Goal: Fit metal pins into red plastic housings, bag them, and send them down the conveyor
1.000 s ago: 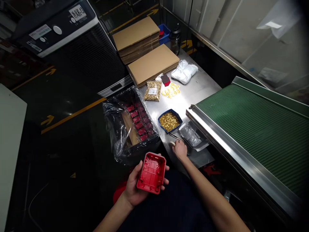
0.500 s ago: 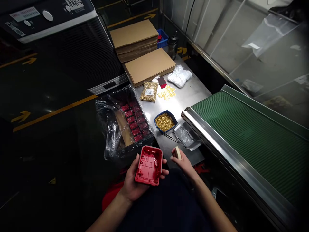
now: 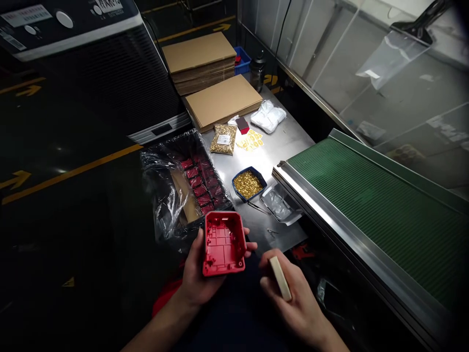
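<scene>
My left hand (image 3: pixel 196 274) is closed around a red plastic housing (image 3: pixel 224 244), its open side facing me and showing ribs and small posts inside. To the right, apart from the housing, my right hand (image 3: pixel 300 293) grips a flat cream-coloured block (image 3: pixel 280 278); its exact kind I cannot make out. Beyond the hands, a blue tray (image 3: pixel 238 195) holds many small gold-coloured metal pieces (image 3: pixel 248 183). Tweezers (image 3: pixel 258 208) lie beside that tray, and a clear plastic bag (image 3: pixel 280 203) sits right of them.
At left stands a plastic-lined bin (image 3: pixel 223 208) with several red housings (image 3: pixel 198 181). A green conveyor belt (image 3: pixel 351 190) runs along the right. Farther back are cardboard sheets (image 3: pixel 223 100), a bag of gold pieces (image 3: pixel 223 139), yellow stickers (image 3: pixel 250 140) and a dark bottle (image 3: pixel 257 73).
My right hand has come closer to me and turned, bringing the cream block down and showing more of its edge. The red housing has tilted slightly and shifted a little up and left.
</scene>
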Motion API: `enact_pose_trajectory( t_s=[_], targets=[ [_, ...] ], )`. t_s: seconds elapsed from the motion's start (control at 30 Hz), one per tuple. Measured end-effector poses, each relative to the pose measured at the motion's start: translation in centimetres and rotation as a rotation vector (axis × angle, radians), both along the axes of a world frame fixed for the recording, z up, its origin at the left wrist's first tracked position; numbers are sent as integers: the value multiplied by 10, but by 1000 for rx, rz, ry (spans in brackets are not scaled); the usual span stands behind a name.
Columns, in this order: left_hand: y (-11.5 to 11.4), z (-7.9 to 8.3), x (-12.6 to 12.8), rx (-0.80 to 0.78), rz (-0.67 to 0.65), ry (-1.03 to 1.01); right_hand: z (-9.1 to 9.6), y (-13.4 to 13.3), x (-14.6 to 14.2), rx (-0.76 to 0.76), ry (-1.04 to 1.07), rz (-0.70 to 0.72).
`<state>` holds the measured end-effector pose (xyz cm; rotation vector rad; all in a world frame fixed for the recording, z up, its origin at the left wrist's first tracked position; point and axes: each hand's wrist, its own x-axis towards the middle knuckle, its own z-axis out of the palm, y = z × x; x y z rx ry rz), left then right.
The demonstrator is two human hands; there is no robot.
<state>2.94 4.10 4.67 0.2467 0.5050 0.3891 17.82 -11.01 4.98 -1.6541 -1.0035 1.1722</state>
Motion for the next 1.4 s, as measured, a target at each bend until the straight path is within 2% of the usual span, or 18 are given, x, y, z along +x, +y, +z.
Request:
enact_pose_trajectory(
  t_s=[0.13,0.27,0.53,0.7,1.0,1.23,1.4],
  targets=[
    [4,-5,8,-148,8,33,-6,12,-7,-26,-40,-149],
    [4,-13,10,-176,23,-10,-6,21,-11,-40,-102,-256],
    [0,-17,4,-108,-32,-125,7,31,-26,-46,-510,-228],
    [1,-19,3,-90,-36,-128,8,33,-30,-31,-636,-234],
    [3,-17,4,-103,-38,-153,9,35,-29,18,-558,-270],
    [2,-21,6,-114,-36,-158,9,36,-29,8,-643,-290],
    [2,-23,7,-108,-36,-164,9,36,-27,-1,-589,-304]
  ],
)
